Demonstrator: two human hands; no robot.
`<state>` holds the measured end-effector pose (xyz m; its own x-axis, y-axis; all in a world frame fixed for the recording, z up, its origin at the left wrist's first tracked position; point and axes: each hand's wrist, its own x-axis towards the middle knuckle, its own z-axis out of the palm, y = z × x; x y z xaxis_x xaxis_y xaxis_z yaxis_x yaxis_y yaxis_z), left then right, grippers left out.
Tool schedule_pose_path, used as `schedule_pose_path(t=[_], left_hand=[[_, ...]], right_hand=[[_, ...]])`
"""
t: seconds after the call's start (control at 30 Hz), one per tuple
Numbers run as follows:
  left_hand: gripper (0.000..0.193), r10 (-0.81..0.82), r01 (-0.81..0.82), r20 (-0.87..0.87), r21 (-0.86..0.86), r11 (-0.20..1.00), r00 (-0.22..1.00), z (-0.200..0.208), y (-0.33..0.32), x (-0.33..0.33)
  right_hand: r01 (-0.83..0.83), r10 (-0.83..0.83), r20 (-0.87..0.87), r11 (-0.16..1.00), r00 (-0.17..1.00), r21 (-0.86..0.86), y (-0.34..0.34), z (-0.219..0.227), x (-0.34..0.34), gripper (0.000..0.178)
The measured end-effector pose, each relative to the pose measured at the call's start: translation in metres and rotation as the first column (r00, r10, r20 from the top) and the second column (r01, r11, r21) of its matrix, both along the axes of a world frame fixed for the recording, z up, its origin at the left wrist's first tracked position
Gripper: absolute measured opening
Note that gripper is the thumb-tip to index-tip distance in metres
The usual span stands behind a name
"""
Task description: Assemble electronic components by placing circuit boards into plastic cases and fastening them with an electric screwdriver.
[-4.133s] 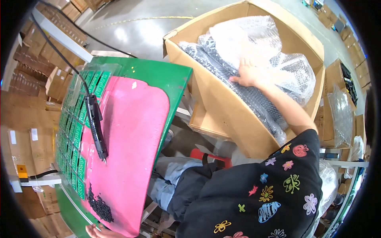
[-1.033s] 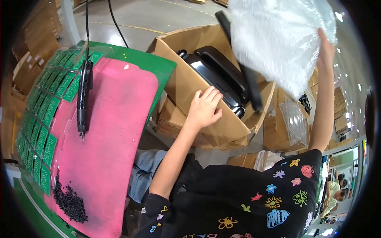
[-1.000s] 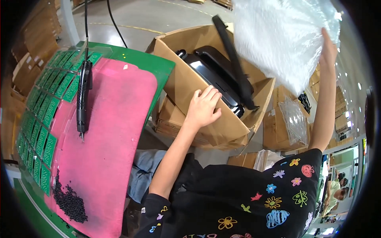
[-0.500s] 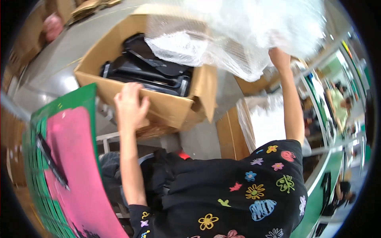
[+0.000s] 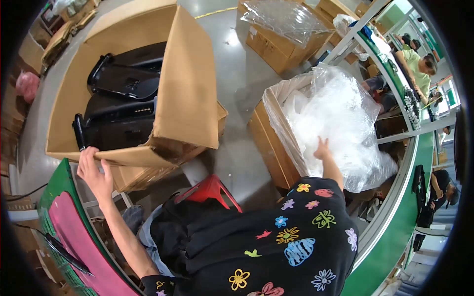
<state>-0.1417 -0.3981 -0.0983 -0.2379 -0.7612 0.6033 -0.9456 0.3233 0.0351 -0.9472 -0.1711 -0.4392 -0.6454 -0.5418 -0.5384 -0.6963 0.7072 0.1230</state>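
I am pressing the clear bubble-wrap sheet (image 5: 340, 123), raised overhead a moment ago, into the lined cardboard carton (image 5: 264, 135) with my right hand (image 5: 322, 148) spread flat; my left hand (image 5: 94, 170) is gripping the big brown box (image 5: 185, 93).

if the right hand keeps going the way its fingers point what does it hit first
The right hand points up into the heap of clear bubble wrap that fills the cardboard box beside the person. It seems to touch the wrap already, so it would press straight into it; depth is hard to judge.
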Motion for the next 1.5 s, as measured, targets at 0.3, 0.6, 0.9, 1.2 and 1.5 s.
schedule_pose_path(t=[0.3, 0.6, 0.9, 1.2, 1.5], left_hand=[[0.029, 0.104, -0.110, 0.124, 0.044, 0.993, 0.987, 0.030, 0.014, 0.001], [0.018, 0.240, -0.255, 0.159, 0.077, 0.964, 0.958, 0.028, 0.005, -0.020], [0.029, 0.163, -0.170, -0.069, -0.101, 0.980, 0.984, 0.008, -0.008, -0.029], [0.036, 0.075, -0.099, -0.209, -0.106, 0.989, 0.975, 0.008, 0.019, -0.014], [0.098, -0.048, 0.046, -0.568, -0.017, 0.999, 0.822, -0.022, 0.087, -0.002]], right_hand=[[-0.085, 0.211, 0.609, 0.970, 0.765, -0.230, -0.086, 0.052, 0.091, 0.077], [0.516, 0.144, 0.953, 0.814, 0.266, -0.267, -0.097, -0.218, 0.086, 0.047], [0.185, 0.284, 0.940, 0.930, 0.192, -0.318, -0.265, -0.089, 0.064, 0.042], [0.010, 0.244, 0.943, 0.967, 0.228, -0.253, -0.350, 0.020, 0.043, 0.038], [-0.085, 0.698, 0.205, 0.358, 0.686, -0.930, -0.388, 0.263, 0.229, 0.018]])
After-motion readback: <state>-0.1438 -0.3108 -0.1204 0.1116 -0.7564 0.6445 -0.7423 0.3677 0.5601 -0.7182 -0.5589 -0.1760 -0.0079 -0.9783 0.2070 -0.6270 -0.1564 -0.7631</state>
